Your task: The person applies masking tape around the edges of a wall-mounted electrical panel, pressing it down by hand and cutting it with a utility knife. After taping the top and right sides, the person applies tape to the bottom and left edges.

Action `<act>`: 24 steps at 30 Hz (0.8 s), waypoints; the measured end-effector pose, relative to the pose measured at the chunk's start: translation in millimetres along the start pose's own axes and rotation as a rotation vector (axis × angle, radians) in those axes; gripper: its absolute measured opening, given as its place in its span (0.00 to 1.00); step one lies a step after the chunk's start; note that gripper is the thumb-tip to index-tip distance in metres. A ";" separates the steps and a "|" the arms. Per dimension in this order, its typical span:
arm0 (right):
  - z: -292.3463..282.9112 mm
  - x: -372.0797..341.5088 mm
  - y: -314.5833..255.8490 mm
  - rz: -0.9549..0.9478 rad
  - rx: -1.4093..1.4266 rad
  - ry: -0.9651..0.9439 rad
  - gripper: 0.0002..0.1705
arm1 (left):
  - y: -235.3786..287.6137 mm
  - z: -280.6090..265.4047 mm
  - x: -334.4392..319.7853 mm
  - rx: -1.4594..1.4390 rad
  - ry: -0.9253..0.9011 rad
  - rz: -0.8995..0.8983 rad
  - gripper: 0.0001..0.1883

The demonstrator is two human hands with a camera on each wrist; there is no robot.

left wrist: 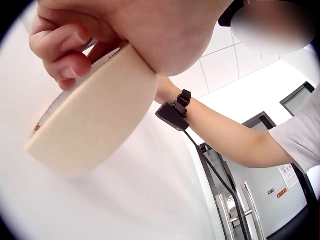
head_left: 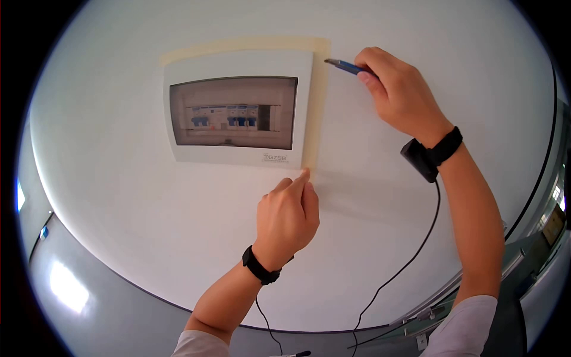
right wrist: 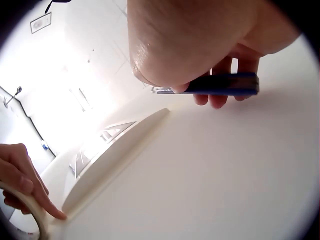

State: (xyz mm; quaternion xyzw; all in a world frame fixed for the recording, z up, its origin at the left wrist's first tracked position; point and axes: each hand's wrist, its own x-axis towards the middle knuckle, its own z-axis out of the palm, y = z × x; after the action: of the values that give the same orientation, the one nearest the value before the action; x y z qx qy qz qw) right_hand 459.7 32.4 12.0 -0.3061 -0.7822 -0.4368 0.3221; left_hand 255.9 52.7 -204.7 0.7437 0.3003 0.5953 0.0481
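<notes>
A white breaker box (head_left: 306,95) with a tinted window (head_left: 234,95) is set in the white wall. Pale masking tape (head_left: 320,101) runs along its top and right edges. My left hand (head_left: 286,214) touches the tape's lower end with an extended index finger, just below the box's lower right corner. In the left wrist view, that hand (left wrist: 135,30) holds a wide tape roll (left wrist: 95,120) with its other fingers. Right of the box's upper corner, my right hand (head_left: 401,89) grips a blue utility knife (head_left: 348,66), its tip pointing left at the tape, apart from it.
Black cables (head_left: 410,259) hang from both wrist devices. Beyond the wall's curved-looking lower edge lies a grey surface (head_left: 119,285). A door with metal handles (left wrist: 255,210) appears in the left wrist view.
</notes>
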 end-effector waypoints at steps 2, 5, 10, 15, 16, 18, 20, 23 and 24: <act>-8.6 4.0 2.7 -0.021 -0.048 -0.019 0.04 | 0.6 -0.4 -0.7 0.002 0.001 0.004 0.17; -14.2 9.0 2.4 0.122 -0.030 -0.140 0.03 | 0.1 -1.5 -1.7 -0.007 -0.009 -0.001 0.17; -1.5 17.1 7.0 0.016 0.120 -0.069 0.04 | 0.7 -0.8 -0.6 -0.025 0.009 0.016 0.17; 11.7 18.3 11.4 -0.027 0.062 0.007 0.03 | 1.8 -1.3 -1.5 -0.023 0.005 0.014 0.17; 12.8 17.7 10.1 -0.042 0.041 0.014 0.03 | 1.6 -1.3 -1.4 -0.024 0.005 0.013 0.17; 15.1 13.1 7.9 -0.052 0.031 0.015 0.03 | 3.1 -2.6 -1.7 -0.023 0.007 0.015 0.17; 18.8 7.4 4.5 -0.060 0.023 0.010 0.03 | 3.3 -3.1 -2.4 -0.025 0.006 0.011 0.17; 23.9 -0.9 -3.1 -0.050 -0.003 -0.019 0.03 | 2.6 -4.3 -2.7 -0.029 0.009 0.018 0.17; 26.6 -4.6 -4.2 -0.055 -0.015 -0.030 0.03 | 2.2 -3.8 -2.5 -0.029 0.013 0.021 0.17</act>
State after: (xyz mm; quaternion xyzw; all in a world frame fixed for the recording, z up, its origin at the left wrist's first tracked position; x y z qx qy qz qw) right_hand 453.0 53.1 -4.5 -0.2934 -0.7918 -0.4466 0.2959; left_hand 253.1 48.6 -204.8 0.7421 0.2840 0.6050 0.0507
